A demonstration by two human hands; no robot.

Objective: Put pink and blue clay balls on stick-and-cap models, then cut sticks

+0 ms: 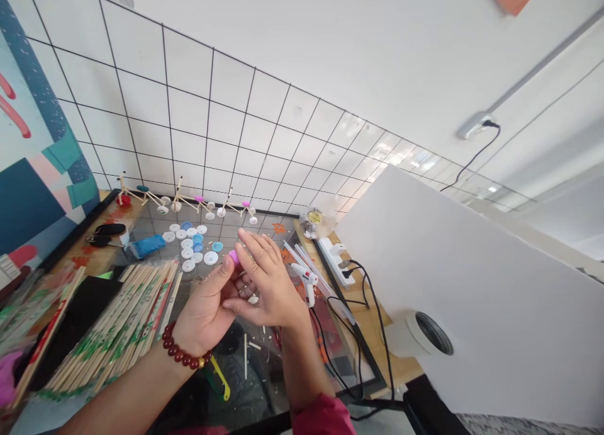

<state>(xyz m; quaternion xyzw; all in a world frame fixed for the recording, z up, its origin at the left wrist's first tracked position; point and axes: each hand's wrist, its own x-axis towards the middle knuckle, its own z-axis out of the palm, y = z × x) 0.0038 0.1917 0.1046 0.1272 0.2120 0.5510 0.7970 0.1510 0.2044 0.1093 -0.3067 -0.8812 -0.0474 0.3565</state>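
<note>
My left hand (pixel 207 306), with a dark red bead bracelet (pixel 182 353) at its wrist, is closed on a small pink piece (pixel 234 257) between thumb and fingers. Over it lies my right hand (pixel 267 281), its fingers together and partly stretched, their tips touching or very near the pink piece. Both hands are above the dark glass tabletop (pixel 236 416). Just beyond them are white and blue round discs (pixel 211 258). To the right of my right hand is a white glue gun (pixel 306 277).
Packed chopsticks (pixel 127 315) lie at left. Small stick models with wheels (pixel 229 205) stand along the back by the black wire grid (pixel 207 136). A power strip (pixel 337 262) with black cables is at right, near a white cylinder (pixel 415 334). A yellow-handled tool (pixel 221 378) lies below the hands.
</note>
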